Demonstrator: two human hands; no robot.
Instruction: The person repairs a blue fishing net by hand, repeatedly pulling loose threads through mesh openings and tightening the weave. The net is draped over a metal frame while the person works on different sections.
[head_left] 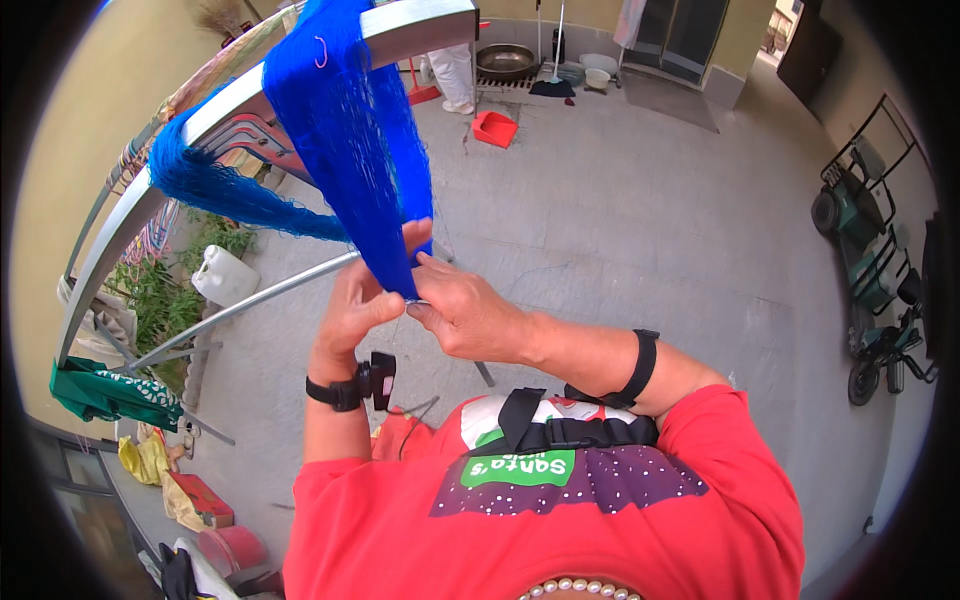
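A wide hank of bright blue thread (335, 130) hangs over a silver metal bar (420, 22) and narrows to a tip between my hands. My left hand (352, 308) wraps round the tip from the left, its thumb against the edge and some fingers behind the threads. From the right, my right hand (468, 308) pinches the same tip between thumb and bent fingers. A small shiny sliver shows at my fingertips, too small to name. Further left, a darker blue hank (235, 195) loops over the frame and runs behind the bright one.
The frame's slanting metal leg (255, 297) stands beside plants and a white jug (225, 277). Green cloth (115, 395) hangs lower left. A red dustpan (494, 128), a metal basin (506, 62) and a person in white trousers (452, 75) are ahead. A dark green scooter (868, 270) is at right.
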